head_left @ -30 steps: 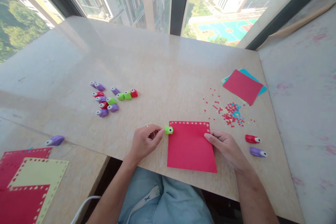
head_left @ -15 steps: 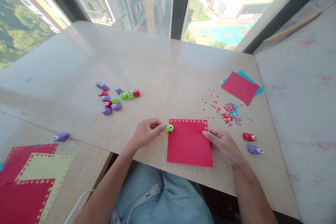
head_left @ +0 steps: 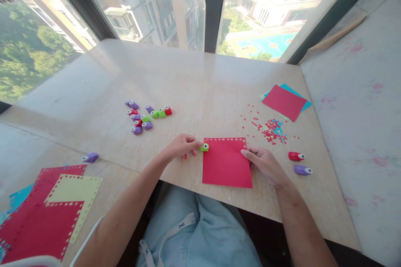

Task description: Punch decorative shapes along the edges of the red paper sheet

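Note:
A square sheet of red paper [head_left: 226,164] lies in front of me, with a row of small cut-out shapes along its top edge and a few at the upper right side. My left hand [head_left: 187,147] grips a green craft punch [head_left: 204,147] between thumb and fingers. The punch sits over the sheet's left edge, near the top corner. My right hand [head_left: 261,160] pinches the sheet's right edge, thumb on top and fingers partly hidden beneath. Right of that hand lie a red craft punch [head_left: 296,156] and a purple craft punch [head_left: 302,170].
Several purple, red and green punches [head_left: 145,119] cluster at the left. Punched paper bits [head_left: 274,131] lie scattered below stacked coloured sheets [head_left: 284,102]. At the lower left are bordered red and yellow sheets [head_left: 73,190] and a purple punch [head_left: 90,157]. A wall [head_left: 360,112] bounds the right.
The camera view has tilted upward and shifted left slightly. Both hands keep their holds on the punch and the paper, with the punch still at the sheet's upper left edge.

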{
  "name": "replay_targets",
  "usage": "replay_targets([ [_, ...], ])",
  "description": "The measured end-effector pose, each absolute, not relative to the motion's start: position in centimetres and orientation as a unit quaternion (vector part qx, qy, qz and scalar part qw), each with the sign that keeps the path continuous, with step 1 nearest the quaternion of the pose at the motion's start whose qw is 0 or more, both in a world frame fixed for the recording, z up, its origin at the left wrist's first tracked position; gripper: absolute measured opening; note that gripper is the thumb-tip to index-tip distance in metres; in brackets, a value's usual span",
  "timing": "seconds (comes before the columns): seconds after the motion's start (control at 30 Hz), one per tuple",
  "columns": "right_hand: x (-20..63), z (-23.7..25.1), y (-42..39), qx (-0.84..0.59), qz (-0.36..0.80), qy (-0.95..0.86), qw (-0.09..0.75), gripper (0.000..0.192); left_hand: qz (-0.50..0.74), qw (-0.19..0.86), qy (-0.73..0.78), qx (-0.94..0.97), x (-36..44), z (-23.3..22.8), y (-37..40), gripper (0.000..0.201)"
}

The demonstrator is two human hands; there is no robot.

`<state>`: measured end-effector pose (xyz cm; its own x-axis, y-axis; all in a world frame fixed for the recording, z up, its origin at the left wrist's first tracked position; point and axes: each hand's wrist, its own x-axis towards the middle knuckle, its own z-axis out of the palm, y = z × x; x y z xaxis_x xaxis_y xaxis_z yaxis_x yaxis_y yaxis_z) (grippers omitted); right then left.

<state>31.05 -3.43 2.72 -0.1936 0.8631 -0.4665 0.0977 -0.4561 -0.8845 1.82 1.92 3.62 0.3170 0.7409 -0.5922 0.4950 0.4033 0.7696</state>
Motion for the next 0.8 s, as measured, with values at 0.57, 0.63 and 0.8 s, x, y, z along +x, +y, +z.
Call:
replay_targets([
  [0.57,31.3,1.9,-3.5,-0.541,0.620,-0.471,0.319,0.034,0.056,0.585,0.600,0.543,2.5,3.7,2.6,0.050],
  [0.63,31.4,1.8,-3.5,-0.534,0.618,-0.480,0.320,0.034,0.059,0.584,0.604,0.540,2.6,3.8,2.6,0.048],
  [0.8,31.3,1.6,-3.5,-0.547,0.601,-0.485,0.323,0.034,0.066,0.586,0.608,0.532,2.9,3.9,2.5,0.045],
])
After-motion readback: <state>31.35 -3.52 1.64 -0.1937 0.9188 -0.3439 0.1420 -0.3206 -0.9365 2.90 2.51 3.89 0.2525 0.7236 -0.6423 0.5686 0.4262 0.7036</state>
